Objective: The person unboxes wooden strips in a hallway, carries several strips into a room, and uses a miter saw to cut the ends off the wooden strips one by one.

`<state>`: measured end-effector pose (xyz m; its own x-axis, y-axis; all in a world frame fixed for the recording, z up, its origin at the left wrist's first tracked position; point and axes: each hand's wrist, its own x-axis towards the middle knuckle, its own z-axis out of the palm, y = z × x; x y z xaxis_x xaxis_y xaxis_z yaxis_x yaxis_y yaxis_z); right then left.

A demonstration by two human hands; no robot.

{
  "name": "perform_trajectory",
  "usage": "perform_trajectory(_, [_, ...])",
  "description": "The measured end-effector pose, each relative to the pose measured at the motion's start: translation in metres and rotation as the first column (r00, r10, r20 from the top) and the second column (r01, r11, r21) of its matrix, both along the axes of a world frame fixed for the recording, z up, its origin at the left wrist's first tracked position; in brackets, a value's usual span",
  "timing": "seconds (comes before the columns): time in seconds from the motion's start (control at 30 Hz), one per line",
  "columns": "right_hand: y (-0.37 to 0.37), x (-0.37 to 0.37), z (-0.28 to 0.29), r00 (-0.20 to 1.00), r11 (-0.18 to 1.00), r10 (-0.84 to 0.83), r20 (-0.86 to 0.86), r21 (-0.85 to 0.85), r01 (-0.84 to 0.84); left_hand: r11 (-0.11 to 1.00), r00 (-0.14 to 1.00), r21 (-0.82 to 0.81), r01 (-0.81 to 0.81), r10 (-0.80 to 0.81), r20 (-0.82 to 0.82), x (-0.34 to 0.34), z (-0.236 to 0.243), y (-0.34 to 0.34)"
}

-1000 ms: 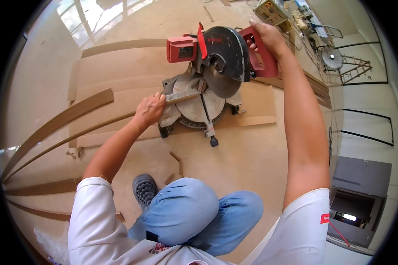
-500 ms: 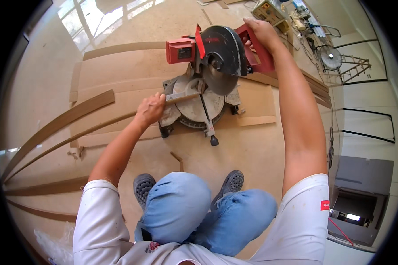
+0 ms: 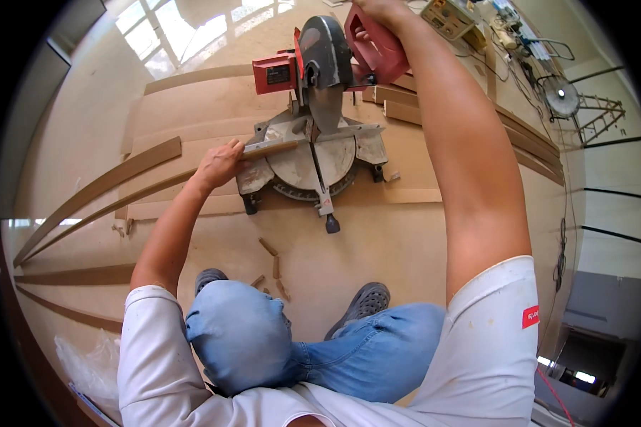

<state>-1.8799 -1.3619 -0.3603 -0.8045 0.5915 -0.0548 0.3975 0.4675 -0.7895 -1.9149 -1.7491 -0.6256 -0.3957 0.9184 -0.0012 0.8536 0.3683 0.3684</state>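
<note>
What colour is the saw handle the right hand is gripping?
Red: the saw handle under the right hand shows best in the head view.

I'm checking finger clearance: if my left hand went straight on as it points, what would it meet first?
Likely the grey metal fence behind the wooden strip; your left hand seems almost against it, though this single view leaves depth unclear.

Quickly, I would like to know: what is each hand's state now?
Left hand: closed on the thin wooden strip.
Right hand: closed around the red saw handle.
</note>
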Motion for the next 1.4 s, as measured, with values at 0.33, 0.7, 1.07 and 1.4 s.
perform_trajectory(0.33, [0.018,-0.013,0.001,0.987,0.984,0.153,0.048,0.08,-0.156,0.98,0.974,-0.037,-0.198,0.201,0.101,0.011,0.003,-0.001])
perform_trajectory(0.7, [0.01,-0.018,-0.008,0.97,0.975,0.208,0.128,0.046,-0.215,0.918,0.922,-0.101,-0.384,0.386,0.005,0.018,-0.008,0.003])
perform_trajectory(1.07, [-0.056,0.111,-0.014,0.988,0.952,0.027,-0.155,-0.299,-0.073,0.949,0.951,-0.104,-0.296,0.304,0.064,0.012,-0.007,0.003])
perform_trajectory(1.4, [-0.113,0.2,-0.074,0.941,0.994,-0.098,-0.324,-0.079,0.076,0.937,0.944,0.114,-0.331,0.328,0.037,0.018,-0.029,-0.007])
